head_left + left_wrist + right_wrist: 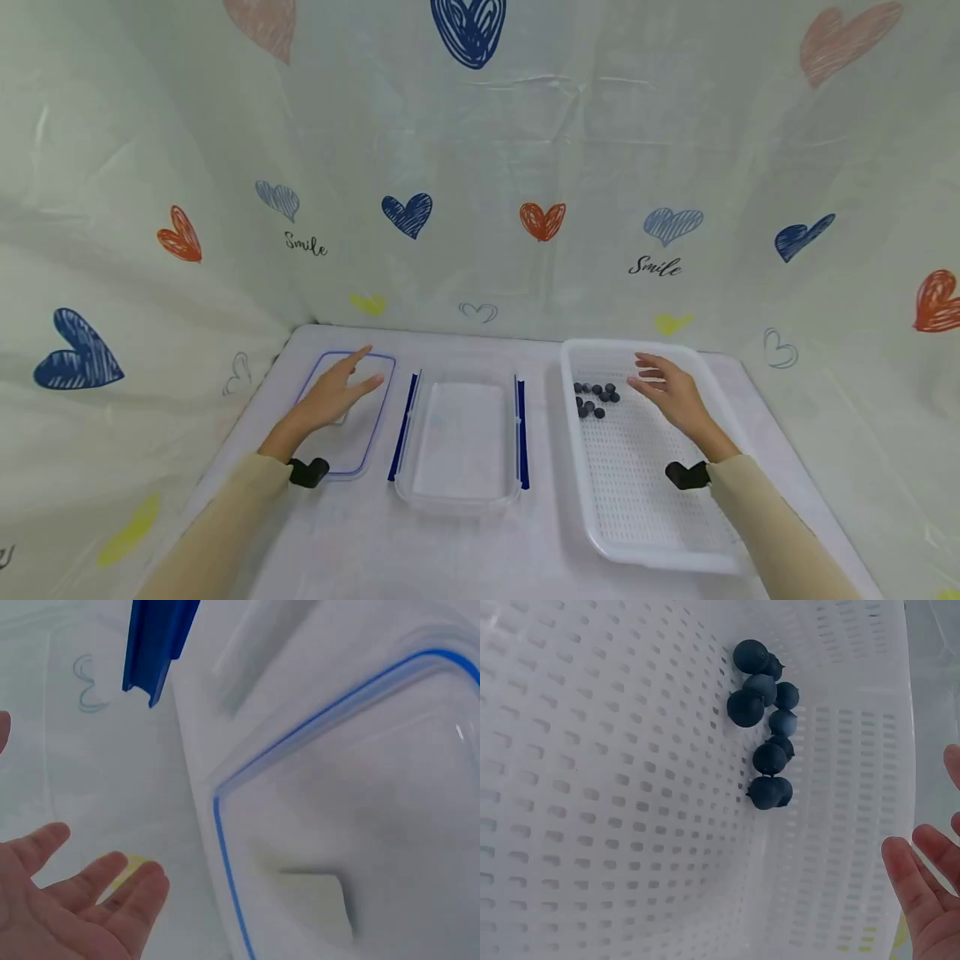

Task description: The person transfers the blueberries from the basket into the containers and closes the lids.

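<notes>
Several blueberries [604,392] lie along the left side of a white perforated basket [637,492]; the right wrist view shows these blueberries [769,757] clustered by the basket wall. My right hand [670,392] hovers over the basket with fingers spread, apart from the fruit. On the left, my left hand [326,398] is held above a clear lid [367,446] with a blue seal, thumb and fingers apart, holding nothing. Between the hands stands a clear rectangular container [465,442] with blue side clips [522,433]. Under the lid [390,802] a small pale block [315,904] shows.
A white cloth covers the table [480,554]. Behind it hangs a pale curtain [480,142] printed with hearts and the word Smile, which also closes in the left and right sides. The basket's raised rim [573,467] stands to the right of the container.
</notes>
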{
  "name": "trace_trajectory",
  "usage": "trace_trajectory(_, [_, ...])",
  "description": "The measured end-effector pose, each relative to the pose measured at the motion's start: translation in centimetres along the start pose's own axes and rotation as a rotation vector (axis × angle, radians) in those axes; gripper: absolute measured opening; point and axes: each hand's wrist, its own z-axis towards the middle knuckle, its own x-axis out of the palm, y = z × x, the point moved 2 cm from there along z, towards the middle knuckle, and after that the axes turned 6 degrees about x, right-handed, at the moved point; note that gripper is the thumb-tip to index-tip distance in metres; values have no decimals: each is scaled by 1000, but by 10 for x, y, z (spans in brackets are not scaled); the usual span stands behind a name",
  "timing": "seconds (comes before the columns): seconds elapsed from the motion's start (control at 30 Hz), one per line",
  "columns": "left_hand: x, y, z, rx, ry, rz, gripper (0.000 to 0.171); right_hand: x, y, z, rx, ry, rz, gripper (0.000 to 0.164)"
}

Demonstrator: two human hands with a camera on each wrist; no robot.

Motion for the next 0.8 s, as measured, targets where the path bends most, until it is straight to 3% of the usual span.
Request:
trace_trajectory(0.4, [27, -12, 9, -96, -59, -164, 70, 20, -12, 3, 89, 83, 57, 31])
trace_trajectory(0.57, [34, -11, 11, -105, -49, -240, 71, 28, -18, 2, 103, 139, 73, 29])
trace_trajectory(0.8, [43, -8, 14, -70, -50, -253, 71, 40, -22, 4, 127, 199, 88, 28])
